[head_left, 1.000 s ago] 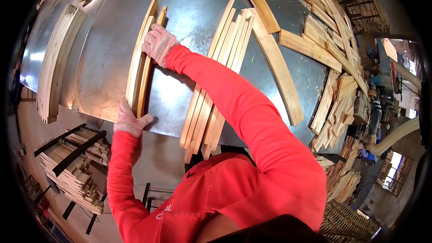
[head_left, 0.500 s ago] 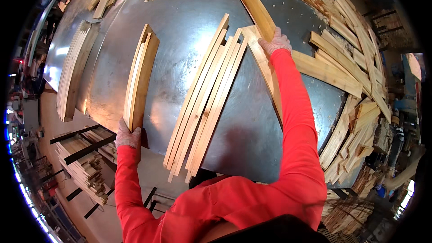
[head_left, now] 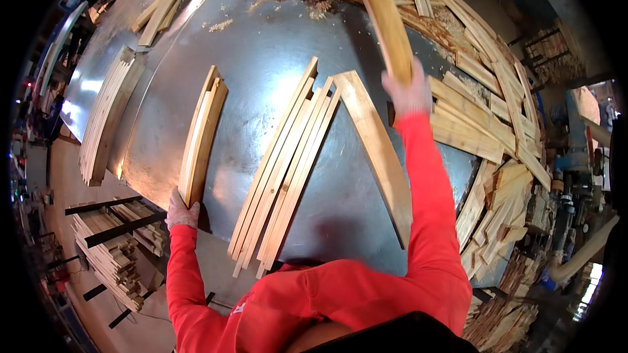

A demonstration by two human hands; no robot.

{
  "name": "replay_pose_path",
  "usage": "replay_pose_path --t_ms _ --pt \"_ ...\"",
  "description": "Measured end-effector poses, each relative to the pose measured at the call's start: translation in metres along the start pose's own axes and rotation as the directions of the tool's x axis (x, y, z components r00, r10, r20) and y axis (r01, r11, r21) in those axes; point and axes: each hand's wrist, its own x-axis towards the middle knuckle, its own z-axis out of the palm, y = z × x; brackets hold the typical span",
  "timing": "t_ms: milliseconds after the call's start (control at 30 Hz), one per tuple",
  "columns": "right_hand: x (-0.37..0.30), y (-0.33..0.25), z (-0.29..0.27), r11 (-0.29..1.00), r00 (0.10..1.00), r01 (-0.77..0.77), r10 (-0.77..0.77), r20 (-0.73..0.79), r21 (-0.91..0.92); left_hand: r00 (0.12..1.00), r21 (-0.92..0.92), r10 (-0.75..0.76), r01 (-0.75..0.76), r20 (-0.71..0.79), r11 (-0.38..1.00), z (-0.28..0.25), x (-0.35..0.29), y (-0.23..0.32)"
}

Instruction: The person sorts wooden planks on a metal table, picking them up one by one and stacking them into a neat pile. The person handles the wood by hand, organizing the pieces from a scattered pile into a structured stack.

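Note:
My right hand (head_left: 409,93), in a light glove, is closed round the near end of a wooden board (head_left: 384,16). That board points away from me, over the far right of the metal table (head_left: 261,33). At the table's near left edge my gloved left hand (head_left: 182,210) grips the near end of a small stack of wooden strips (head_left: 202,134). Between my arms lies a bundle of long strips (head_left: 282,173), their near ends sticking out past the edge. A single wide board (head_left: 374,150) slants beside my right forearm.
Another stack of strips (head_left: 108,117) stands on the far left. Loose offcuts (head_left: 481,121) and shavings pile along the right and far edges. Below the left edge, a rack with black bars (head_left: 124,227) carries more boards (head_left: 111,255).
My right hand has lifted its board off the wide board and swung it up and to the right. My left hand stays on the small stack. The whole view has shifted slightly.

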Motion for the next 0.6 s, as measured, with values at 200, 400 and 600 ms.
replay_pose_path --t_ms 200,400,600 --pt "0.165 -0.041 0.015 0.985 0.992 0.067 -0.082 -0.095 -0.157 1.000 0.040 -0.010 0.011 -0.015 0.999 0.007 -0.006 0.030" --pt "-0.115 0.091 -0.006 0.933 0.940 0.119 0.005 0.342 -0.340 0.972 -0.109 -0.197 0.212 0.129 0.971 -0.031 -0.041 0.019" --pt "-0.250 0.157 -0.032 0.769 0.893 0.092 0.218 0.394 -0.633 0.937 -0.231 -0.189 0.262 0.295 0.937 -0.058 -0.067 0.010"
